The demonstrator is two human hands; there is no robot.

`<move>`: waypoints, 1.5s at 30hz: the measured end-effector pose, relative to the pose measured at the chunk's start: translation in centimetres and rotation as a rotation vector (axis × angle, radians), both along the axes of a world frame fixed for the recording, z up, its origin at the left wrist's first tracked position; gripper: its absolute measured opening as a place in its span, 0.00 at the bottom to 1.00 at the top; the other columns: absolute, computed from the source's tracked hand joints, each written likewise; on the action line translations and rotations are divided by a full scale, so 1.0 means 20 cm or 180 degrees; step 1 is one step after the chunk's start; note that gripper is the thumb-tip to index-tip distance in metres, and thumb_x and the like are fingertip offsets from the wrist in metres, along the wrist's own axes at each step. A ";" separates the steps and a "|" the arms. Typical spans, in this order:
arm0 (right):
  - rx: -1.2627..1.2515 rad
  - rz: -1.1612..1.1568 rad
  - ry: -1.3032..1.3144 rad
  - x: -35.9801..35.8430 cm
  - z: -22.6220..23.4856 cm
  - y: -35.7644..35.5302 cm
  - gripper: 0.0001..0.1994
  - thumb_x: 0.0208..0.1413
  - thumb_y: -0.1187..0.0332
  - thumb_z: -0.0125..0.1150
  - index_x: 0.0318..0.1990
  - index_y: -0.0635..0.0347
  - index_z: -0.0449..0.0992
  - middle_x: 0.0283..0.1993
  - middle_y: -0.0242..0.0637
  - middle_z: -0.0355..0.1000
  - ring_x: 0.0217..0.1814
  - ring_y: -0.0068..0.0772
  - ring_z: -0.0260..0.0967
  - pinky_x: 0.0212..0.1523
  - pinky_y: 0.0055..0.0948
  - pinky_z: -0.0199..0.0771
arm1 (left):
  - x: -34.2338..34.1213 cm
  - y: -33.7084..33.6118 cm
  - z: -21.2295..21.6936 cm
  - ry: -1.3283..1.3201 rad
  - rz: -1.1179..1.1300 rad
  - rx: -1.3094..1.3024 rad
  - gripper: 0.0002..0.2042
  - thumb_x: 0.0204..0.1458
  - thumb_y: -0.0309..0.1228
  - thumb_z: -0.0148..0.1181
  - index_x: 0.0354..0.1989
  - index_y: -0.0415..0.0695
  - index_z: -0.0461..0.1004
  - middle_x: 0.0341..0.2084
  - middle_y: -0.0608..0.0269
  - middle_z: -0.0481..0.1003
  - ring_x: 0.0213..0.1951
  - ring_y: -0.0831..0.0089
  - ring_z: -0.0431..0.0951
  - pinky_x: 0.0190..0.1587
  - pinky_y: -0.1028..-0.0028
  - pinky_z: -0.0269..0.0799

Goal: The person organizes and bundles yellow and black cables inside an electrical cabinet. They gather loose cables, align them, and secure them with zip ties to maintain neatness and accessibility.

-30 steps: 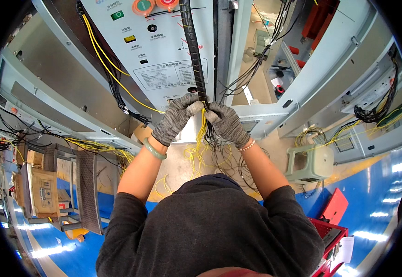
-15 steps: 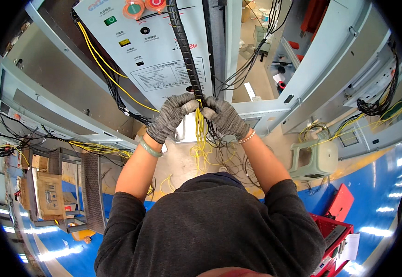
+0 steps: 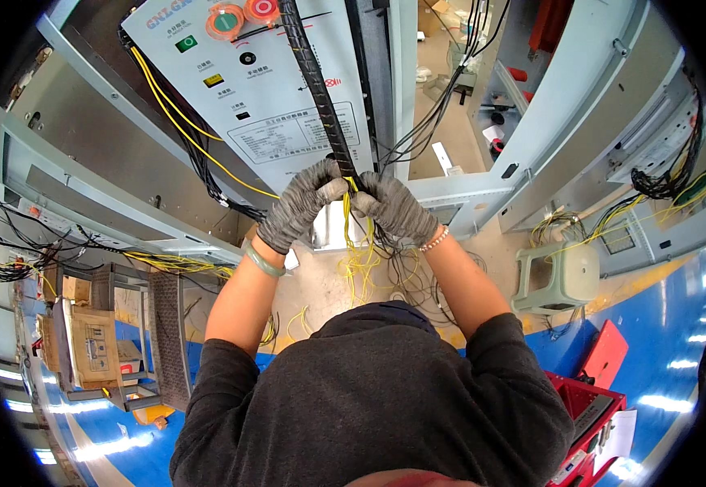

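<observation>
A black spiral-wrapped cable bundle (image 3: pixel 318 89) runs down in front of a light grey control panel (image 3: pixel 276 169). Both my hands, in grey knit gloves, meet at its lower end. My left hand (image 3: pixel 303 203) is closed there, thumb and fingertips pinched at the left side of the bundle. From the right, my right hand (image 3: pixel 395 208) is closed on the same spot, its fingertips touching the wires. Yellow wires (image 3: pixel 348 204) come out between the hands and hang toward the floor, with thin black wires beside them. The fingers hide the exact end of the wrapping.
Open grey cabinet frames (image 3: pixel 450 191) stand around me. More black and yellow wires (image 3: pixel 182 261) hang at the left. A pale green stool (image 3: pixel 574 272) stands right, with a red toolbox (image 3: pixel 584 418) nearer. Metal steps (image 3: pixel 168 329) and a cardboard box (image 3: pixel 93 345) are at left.
The upper part of the cable bundle has swung slightly left. My hands stay at its lower end, and the yellow wires below them have shifted a little.
</observation>
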State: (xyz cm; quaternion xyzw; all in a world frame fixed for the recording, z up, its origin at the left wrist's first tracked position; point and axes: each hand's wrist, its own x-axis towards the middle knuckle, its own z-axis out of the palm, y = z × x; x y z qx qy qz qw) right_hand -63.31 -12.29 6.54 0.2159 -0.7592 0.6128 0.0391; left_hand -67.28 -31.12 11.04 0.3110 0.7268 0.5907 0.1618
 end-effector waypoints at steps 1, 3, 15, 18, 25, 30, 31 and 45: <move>0.0025 -0.0012 -0.0050 0.00 0.00 0.00 0.16 0.51 0.59 0.53 0.37 0.64 0.71 0.25 0.41 0.68 0.26 0.29 0.61 0.31 0.29 0.65 | 0.01 0.01 0.02 0.0057 -0.0012 -0.0049 0.15 0.51 0.40 0.54 0.38 0.40 0.70 0.31 0.68 0.71 0.35 0.80 0.67 0.41 0.76 0.65; 0.0021 -0.0217 -0.0062 0.00 0.00 -0.02 0.16 0.49 0.58 0.55 0.35 0.64 0.72 0.22 0.41 0.68 0.24 0.28 0.62 0.28 0.30 0.64 | 0.01 0.01 0.04 0.0036 0.0010 -0.0175 0.15 0.52 0.39 0.54 0.39 0.40 0.70 0.31 0.67 0.71 0.35 0.79 0.67 0.41 0.76 0.65; 0.0190 -0.0339 -0.0018 0.02 0.04 -0.01 0.15 0.47 0.59 0.57 0.34 0.64 0.74 0.22 0.43 0.68 0.23 0.34 0.64 0.28 0.30 0.65 | 0.03 0.02 0.06 0.0260 0.0066 -0.0594 0.15 0.53 0.32 0.51 0.47 0.38 0.66 0.37 0.64 0.71 0.41 0.77 0.67 0.47 0.74 0.63; 0.0303 -0.0412 0.0014 0.04 0.08 -0.01 0.14 0.46 0.61 0.58 0.35 0.64 0.73 0.24 0.43 0.70 0.25 0.35 0.65 0.29 0.30 0.66 | 0.04 0.02 0.06 0.0293 0.0158 -0.0670 0.15 0.52 0.30 0.51 0.48 0.39 0.66 0.38 0.64 0.71 0.41 0.77 0.67 0.47 0.74 0.63; 0.0550 -0.0860 0.0404 0.04 0.05 -0.03 0.11 0.46 0.65 0.58 0.33 0.62 0.71 0.24 0.44 0.71 0.26 0.42 0.69 0.30 0.34 0.69 | 0.06 0.05 0.01 0.1012 0.0830 -0.0947 0.11 0.46 0.34 0.55 0.32 0.38 0.68 0.22 0.56 0.71 0.26 0.69 0.71 0.32 0.72 0.68; 0.0755 -0.1177 0.0631 0.06 0.05 -0.06 0.09 0.45 0.66 0.57 0.32 0.61 0.71 0.25 0.45 0.70 0.27 0.46 0.69 0.29 0.37 0.69 | 0.15 0.12 0.06 0.1747 0.1502 -0.1365 0.12 0.42 0.35 0.55 0.31 0.41 0.70 0.20 0.55 0.73 0.25 0.58 0.75 0.28 0.65 0.70; 0.0796 -0.1260 0.0733 0.06 0.05 -0.07 0.09 0.45 0.66 0.57 0.31 0.61 0.71 0.25 0.46 0.70 0.27 0.47 0.69 0.29 0.38 0.69 | 0.15 0.12 0.06 0.1834 0.1550 -0.1410 0.12 0.42 0.35 0.55 0.32 0.41 0.70 0.20 0.55 0.73 0.25 0.58 0.74 0.28 0.65 0.70; 0.0765 -0.1157 0.0754 0.09 0.08 -0.09 0.09 0.47 0.67 0.57 0.35 0.62 0.72 0.25 0.47 0.68 0.25 0.46 0.68 0.26 0.35 0.67 | 0.16 0.11 0.06 0.2056 0.1783 -0.1750 0.12 0.42 0.32 0.57 0.35 0.41 0.72 0.25 0.53 0.73 0.28 0.58 0.74 0.31 0.67 0.70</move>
